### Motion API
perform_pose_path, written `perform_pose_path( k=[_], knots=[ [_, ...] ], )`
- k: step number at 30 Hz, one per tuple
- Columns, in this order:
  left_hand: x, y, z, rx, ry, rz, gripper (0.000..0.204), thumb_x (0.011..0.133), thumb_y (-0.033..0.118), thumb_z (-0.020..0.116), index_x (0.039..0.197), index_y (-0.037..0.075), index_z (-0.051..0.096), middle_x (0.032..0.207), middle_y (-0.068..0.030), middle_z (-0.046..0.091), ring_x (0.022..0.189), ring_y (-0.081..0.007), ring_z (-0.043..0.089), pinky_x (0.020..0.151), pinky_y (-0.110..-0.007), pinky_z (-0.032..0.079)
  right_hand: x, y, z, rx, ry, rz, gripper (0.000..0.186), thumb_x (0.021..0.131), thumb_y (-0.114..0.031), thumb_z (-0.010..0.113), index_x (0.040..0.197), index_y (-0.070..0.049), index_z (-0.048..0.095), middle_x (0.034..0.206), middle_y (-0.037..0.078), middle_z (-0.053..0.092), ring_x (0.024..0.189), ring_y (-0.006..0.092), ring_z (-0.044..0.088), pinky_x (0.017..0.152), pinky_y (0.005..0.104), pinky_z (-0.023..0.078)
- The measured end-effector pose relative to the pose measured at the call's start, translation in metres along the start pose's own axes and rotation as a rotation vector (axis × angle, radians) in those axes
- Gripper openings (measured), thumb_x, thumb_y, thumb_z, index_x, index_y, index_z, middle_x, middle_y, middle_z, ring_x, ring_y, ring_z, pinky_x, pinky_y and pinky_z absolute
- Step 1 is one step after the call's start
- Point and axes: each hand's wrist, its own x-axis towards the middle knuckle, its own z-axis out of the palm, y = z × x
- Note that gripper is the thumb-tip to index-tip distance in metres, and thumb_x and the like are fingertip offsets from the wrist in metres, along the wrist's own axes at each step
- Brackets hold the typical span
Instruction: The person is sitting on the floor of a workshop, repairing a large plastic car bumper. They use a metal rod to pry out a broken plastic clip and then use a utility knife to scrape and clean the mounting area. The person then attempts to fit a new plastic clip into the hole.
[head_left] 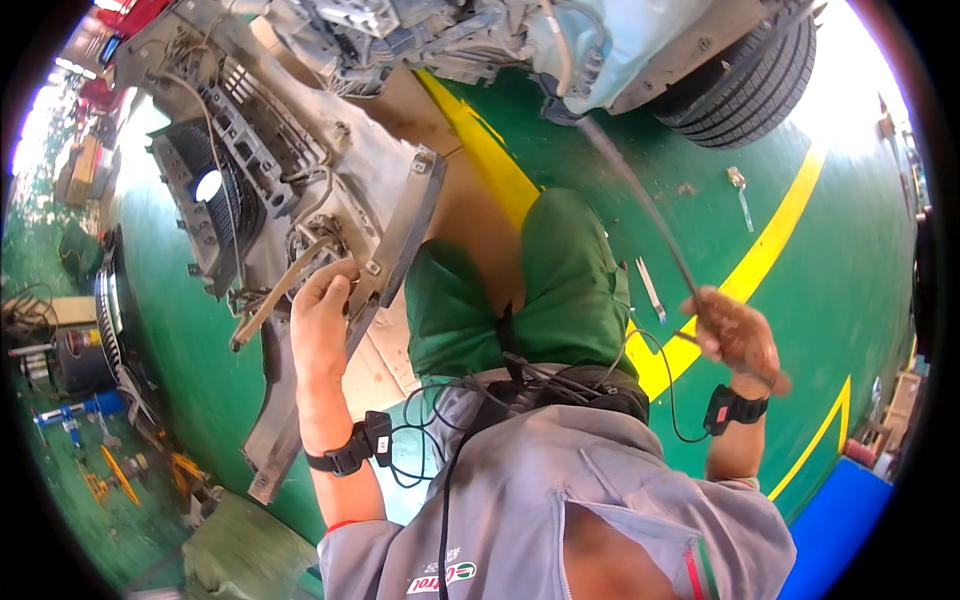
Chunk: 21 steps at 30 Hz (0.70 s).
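Note:
At the left, a car bumper [375, 160] lies with its inner side up, showing brackets, wiring and a mesh grille. My left hand [325, 300] is at its near edge, fingers closed on the rim; the fingertips are partly hidden. My right hand [735, 335] is closed around a long, thin dark strip [662, 228], blurred by motion. The strip slants up and left toward the underside of a car front. Whether it is stiff or bendable I cannot tell. A short dark end sticks out left of my right hand.
Ahead stands the opened car front [430, 40] with a pale blue reservoir [625, 55] and a tyre [745, 85]. A white, narrow tool [650, 290] and a small silver piece [740, 195] lie on the green floor. Cardboard [380, 345] lies beneath the bumper. Tools lie far left.

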Motion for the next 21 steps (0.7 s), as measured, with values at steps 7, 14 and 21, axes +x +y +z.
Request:
perform_pose_path(
  k=[7, 14, 21],
  knots=[
    [-0.042, -0.017, -0.009, 0.875, 0.142, 0.397, 0.040, 0.085, 0.007, 0.072, 0.123, 0.000, 0.062, 0.108, -0.0244, 0.069, 0.097, -0.0387, 0.068, 0.081, -0.043, 0.052, 0.043, -0.007, 0.072, -0.013, -0.141, 0.314, 0.084, 0.081, -0.024, 0.082, 0.146, 0.012, 0.043, 0.134, 0.023, 0.061, 0.072, 0.0101, 0.045, 0.068, 0.0239, 0.039],
    [-0.040, -0.019, -0.012, 0.945, 0.184, 0.440, 0.038, 0.088, 0.019, 0.072, 0.123, 0.006, 0.062, 0.088, -0.0203, 0.071, 0.082, -0.0445, 0.067, 0.071, -0.050, 0.052, 0.071, 0.008, 0.090, -0.127, -0.128, 0.363, 0.053, 0.092, -0.007, 0.066, 0.141, 0.007, 0.052, 0.127, 0.018, 0.067, 0.126, 0.0235, 0.060, 0.108, 0.0302, 0.041],
    [-0.060, -0.036, -0.025, 1.290, 0.283, 0.226, 0.032, 0.092, 0.039, 0.068, 0.091, 0.007, 0.061, 0.077, -0.0166, 0.069, 0.070, -0.0405, 0.067, 0.061, -0.050, 0.051, 0.078, 0.009, 0.086, -0.121, -0.023, 0.351, 0.052, 0.087, -0.014, 0.071, 0.133, 0.007, 0.060, 0.122, 0.017, 0.069, 0.113, 0.0181, 0.064, 0.095, 0.0254, 0.046]
  ],
)
